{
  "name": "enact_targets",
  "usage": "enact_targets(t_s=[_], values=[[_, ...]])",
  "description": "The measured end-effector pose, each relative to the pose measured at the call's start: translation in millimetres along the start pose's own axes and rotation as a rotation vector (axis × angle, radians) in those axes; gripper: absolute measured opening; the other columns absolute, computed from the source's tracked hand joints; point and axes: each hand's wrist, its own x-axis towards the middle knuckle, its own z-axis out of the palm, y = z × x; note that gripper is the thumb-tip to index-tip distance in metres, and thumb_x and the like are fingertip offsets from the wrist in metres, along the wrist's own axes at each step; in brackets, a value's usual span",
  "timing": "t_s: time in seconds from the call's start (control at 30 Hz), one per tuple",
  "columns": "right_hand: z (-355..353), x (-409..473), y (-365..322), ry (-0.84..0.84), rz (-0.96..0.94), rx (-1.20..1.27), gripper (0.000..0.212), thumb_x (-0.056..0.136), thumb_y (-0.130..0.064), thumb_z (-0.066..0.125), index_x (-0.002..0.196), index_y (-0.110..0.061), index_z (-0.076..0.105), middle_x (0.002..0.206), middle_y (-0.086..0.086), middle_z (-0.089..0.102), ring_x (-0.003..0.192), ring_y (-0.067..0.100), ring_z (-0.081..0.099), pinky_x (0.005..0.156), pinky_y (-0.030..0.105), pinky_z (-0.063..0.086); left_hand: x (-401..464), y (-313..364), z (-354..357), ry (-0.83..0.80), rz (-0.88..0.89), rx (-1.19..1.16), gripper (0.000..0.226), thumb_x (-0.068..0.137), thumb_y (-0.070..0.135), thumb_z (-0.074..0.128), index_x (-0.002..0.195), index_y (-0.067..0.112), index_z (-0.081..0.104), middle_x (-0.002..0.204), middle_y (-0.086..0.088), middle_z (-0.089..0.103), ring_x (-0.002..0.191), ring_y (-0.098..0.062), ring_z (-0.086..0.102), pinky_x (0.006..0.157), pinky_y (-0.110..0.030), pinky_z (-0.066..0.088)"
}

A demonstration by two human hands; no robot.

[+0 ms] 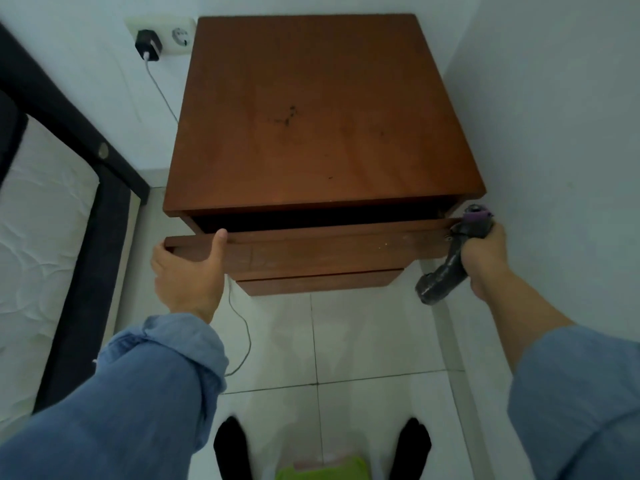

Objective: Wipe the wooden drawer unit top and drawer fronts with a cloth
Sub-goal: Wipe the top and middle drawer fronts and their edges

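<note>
The brown wooden drawer unit point(322, 112) stands in a corner, its top bare with a few dark marks near the middle. Its top drawer point(311, 249) is pulled part way out. My left hand point(188, 268) grips the drawer front's left end, thumb over the top edge. My right hand point(485, 258) is at the drawer's right end and holds a black handled tool with a purple tip point(446, 261). A second drawer front point(318, 282) shows below. A green cloth-like thing point(322, 469) lies on the floor between my feet, partly cut off.
White walls close in behind and right of the unit. A bed with a dark frame point(79, 161) and white mattress runs along the left. A charger point(149, 45) sits in a wall socket, its cable point(242, 327) trailing down onto the white tiled floor.
</note>
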Motion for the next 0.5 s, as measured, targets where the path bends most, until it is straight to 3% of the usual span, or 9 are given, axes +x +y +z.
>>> enact_targets(t_s=[0.17,0.3,0.5], values=[[-25,-10,-6,0.048,0.026,-0.024,0.048,0.089,0.005,0.040,0.131,-0.019,0.041,0.110,0.004,0.050,0.098,0.025,0.052,0.090,0.043,0.046,-10,-1,-1,0.073,-0.044,0.058,0.095,0.064,0.076,0.058,0.133,0.014,0.035,0.129,-0.009,0.049,0.112,-0.032,0.054,0.096,-0.051,0.046],[-28,-10,-18,0.199,-0.102,0.041,0.039,0.091,0.001,0.039,0.126,-0.016,0.044,0.119,0.009,0.057,0.097,0.022,0.055,0.083,0.036,0.047,-12,2,4,0.110,-0.057,0.059,0.097,0.062,0.073,0.058,0.133,0.012,0.034,0.129,-0.011,0.050,0.112,-0.036,0.054,0.096,-0.054,0.046],[-14,-14,6,0.228,-0.306,-0.363,0.036,0.091,-0.001,0.038,0.120,-0.009,0.058,0.120,0.013,0.059,0.102,0.030,0.056,0.082,0.031,0.039,-11,-1,6,0.090,-0.042,0.020,0.096,0.064,0.070,0.064,0.135,0.013,0.032,0.132,-0.010,0.046,0.115,-0.033,0.053,0.099,-0.052,0.044]])
